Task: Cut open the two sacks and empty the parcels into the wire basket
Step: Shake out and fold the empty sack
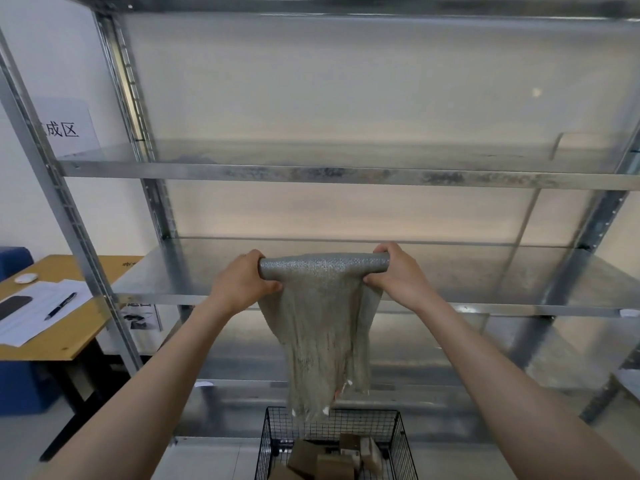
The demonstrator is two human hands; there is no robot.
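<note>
Both hands, left (242,282) and right (398,275), grip the upturned sack (322,323) high, mouth hanging over the basket (403,441) so parcels (332,460) drop in.

Both arms extended forward, hands raised level.
Grip: left hand (242,284) and right hand (398,277) each curl round one end of the rolled sack (322,306) top, knuckles up, thumbs underneath; forearms bare, converging toward the hands.

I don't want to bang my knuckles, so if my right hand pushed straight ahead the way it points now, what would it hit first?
Probably the metal shelf: the right hand, gripping the rolled sack, points forward just over its surface. Depth is unclear.
</note>
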